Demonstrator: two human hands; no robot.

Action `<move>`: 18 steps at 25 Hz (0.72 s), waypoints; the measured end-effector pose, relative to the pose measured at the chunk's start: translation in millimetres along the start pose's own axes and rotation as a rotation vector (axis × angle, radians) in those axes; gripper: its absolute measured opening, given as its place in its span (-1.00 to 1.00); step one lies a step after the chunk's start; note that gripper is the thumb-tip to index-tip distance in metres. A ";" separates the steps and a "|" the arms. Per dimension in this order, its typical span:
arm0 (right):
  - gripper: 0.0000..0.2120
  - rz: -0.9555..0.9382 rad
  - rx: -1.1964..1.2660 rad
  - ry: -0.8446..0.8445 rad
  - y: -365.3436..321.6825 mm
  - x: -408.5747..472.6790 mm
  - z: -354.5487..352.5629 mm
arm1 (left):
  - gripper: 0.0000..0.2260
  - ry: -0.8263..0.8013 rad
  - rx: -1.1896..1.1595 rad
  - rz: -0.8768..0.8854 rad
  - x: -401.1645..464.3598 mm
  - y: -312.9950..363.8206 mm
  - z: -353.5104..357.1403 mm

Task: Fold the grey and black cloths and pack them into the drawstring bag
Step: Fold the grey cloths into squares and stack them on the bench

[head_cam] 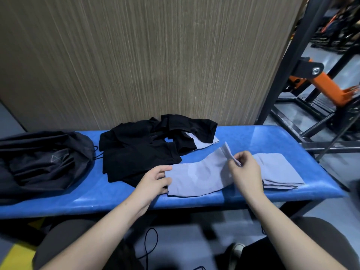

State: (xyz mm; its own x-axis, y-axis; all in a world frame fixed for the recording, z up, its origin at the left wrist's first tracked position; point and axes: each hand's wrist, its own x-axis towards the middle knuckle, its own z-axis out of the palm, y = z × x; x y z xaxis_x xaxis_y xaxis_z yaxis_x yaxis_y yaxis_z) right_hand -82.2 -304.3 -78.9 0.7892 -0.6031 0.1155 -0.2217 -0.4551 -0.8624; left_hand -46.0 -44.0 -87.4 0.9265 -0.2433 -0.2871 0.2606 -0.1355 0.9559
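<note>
- While the left hand (155,179) pinches the left edge of the pale grey cloth (196,178) between thumb and fingers, it holds that edge just off the padded blue bench (263,139) at lower centre of the frame.
- The right hand (244,170) pinches a raised fold of the same grey cloth between thumb and fingertips, lifted above the rest of the fabric, right of centre.
- To the right of that hand, more grey cloth lies flat in stacked layers (280,172), its dark-trimmed edges showing along the near side.
- The crumpled black cloths (140,151) sit in a loose heap at the middle of the bench, touching the grey cloth's left part; a bit of pale fabric shows under the heap's right end.
- The dark grey drawstring bag (39,162) lies slumped at the left end of the bench, its thin cords trailing towards the black heap.
- A brown wood-grain panel (146,55) fills the upper frame; an orange and black metal frame (321,82) stands at upper right.
</note>
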 end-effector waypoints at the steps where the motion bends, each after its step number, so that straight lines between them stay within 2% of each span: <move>1: -0.91 -0.059 -0.039 0.013 -7.5 -8.3 3.0 | -0.69 -0.007 -0.042 -0.011 -0.3 1.0 1.6; 3: -0.88 -0.172 -0.041 0.019 -23.1 -23.8 14.1 | -0.72 -0.006 -0.102 -0.030 1.5 0.3 1.9; 7: -0.86 -0.362 -0.029 -0.073 -39.9 -50.0 49.7 | -0.75 -0.019 -0.194 -0.047 3.2 -0.7 0.4; 14: -0.91 -0.525 -0.244 -0.255 -39.2 -78.4 96.9 | -0.70 -0.053 -0.257 -0.056 2.4 -1.2 1.4; 18: -0.72 -0.631 -0.387 -0.358 -37.8 -89.3 95.4 | -0.76 -0.049 -0.164 -0.052 3.1 -3.6 1.3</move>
State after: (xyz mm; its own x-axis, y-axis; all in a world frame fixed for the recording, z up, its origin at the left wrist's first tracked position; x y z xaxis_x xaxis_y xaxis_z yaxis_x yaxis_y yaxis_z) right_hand -89.7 -170.8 -103.6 0.9519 0.0577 0.3011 0.1949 -0.8719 -0.4492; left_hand -44.4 -45.6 -91.8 0.8973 -0.2869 -0.3354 0.3525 0.0085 0.9358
